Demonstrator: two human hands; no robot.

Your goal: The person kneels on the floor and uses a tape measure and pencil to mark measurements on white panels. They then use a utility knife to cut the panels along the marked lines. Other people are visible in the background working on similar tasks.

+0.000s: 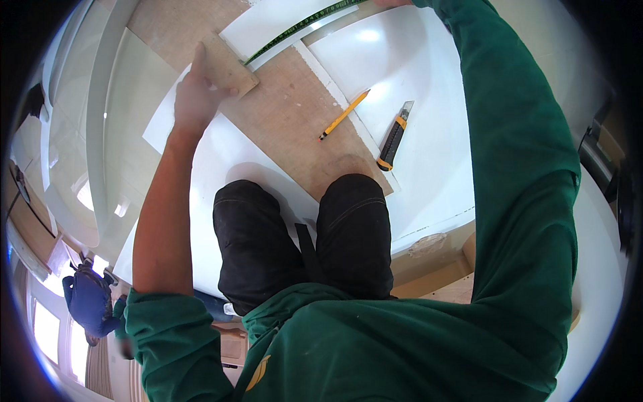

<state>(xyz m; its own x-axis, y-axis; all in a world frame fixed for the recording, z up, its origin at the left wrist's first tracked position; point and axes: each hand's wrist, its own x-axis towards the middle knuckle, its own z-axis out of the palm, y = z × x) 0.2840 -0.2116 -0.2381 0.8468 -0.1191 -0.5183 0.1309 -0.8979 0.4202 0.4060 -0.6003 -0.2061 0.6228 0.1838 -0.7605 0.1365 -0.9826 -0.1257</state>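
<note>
I kneel on white boards (429, 154) laid over a brown board (295, 114). My left hand (195, 94) reaches forward with its fingers on a small brown offcut (231, 70) near the end of a green straightedge (295, 30). My right arm in a green sleeve stretches to the top edge; only a sliver of my right hand (392, 3) shows there, by the far end of the straightedge. A yellow pencil (343, 114) lies on the brown board. A yellow and black utility knife (394, 137) lies on the white board to its right.
A long white curved panel (100, 134) runs along the left. A blue glove (87, 301) lies at the lower left. Bare wooden floor (435, 268) shows below the white board's edge near my right knee.
</note>
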